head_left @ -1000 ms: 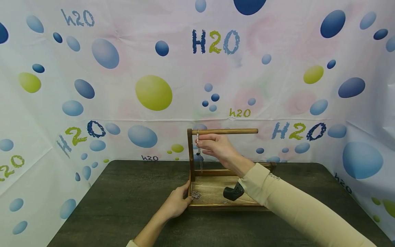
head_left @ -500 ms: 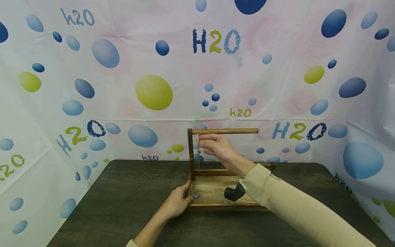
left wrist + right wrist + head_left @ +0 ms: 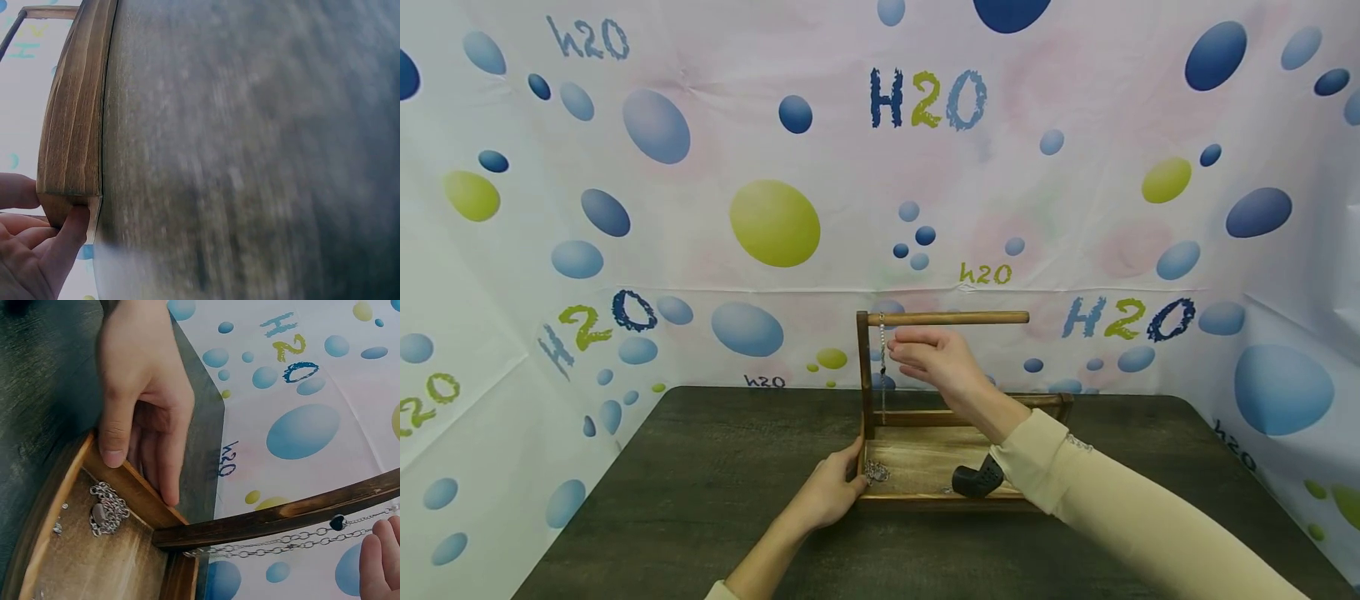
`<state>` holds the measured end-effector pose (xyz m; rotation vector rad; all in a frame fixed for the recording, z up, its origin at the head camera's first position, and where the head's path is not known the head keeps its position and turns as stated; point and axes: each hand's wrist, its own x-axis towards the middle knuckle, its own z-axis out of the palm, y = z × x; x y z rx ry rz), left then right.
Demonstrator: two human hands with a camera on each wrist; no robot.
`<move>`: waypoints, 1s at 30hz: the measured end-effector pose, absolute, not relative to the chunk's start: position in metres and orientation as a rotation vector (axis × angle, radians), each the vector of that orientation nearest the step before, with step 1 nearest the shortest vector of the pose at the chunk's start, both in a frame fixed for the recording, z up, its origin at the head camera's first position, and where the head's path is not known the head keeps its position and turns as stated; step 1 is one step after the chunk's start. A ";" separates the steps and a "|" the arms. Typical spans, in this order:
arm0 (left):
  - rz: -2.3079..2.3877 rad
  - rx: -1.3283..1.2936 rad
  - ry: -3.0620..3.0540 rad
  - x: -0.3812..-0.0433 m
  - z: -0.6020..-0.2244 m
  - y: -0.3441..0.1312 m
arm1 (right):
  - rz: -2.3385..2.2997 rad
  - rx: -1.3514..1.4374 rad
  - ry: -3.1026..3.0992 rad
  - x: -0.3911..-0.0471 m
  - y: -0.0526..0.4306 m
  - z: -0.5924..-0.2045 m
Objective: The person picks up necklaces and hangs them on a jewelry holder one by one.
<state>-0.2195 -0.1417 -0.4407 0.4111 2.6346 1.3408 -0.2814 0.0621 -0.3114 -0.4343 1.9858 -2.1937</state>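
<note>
A silvery chain necklace (image 3: 883, 358) with pale beads and a black heart charm (image 3: 338, 522) hangs from the upper bar (image 3: 955, 318) of a wooden jewellery stand, close to its left post (image 3: 864, 375). My right hand (image 3: 942, 367) is just right of the necklace, fingers nearly straight and apart from it. At the front left corner of the stand's tray (image 3: 925, 500), my left hand (image 3: 829, 493) grips the wall, thumb and fingers on either side. A tangled silvery chain (image 3: 107, 510) with an oval piece lies in the tray near the left thumb.
Behind the tray runs a lower wooden bar (image 3: 917, 418). Small silvery pieces (image 3: 949, 490) lie near the tray's front wall. A black device (image 3: 977, 479) sits at my right cuff, over the tray. The dark table (image 3: 737, 450) meets a patterned backdrop (image 3: 647, 208).
My right fingers have let go of the necklace and moved slightly right. The necklace now hangs straight from the bar. The left hand stays on the tray corner.
</note>
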 end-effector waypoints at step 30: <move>1.382 0.490 2.607 -0.222 -0.445 -0.145 | -1.827 -0.425 2.229 -0.250 0.028 -0.419</move>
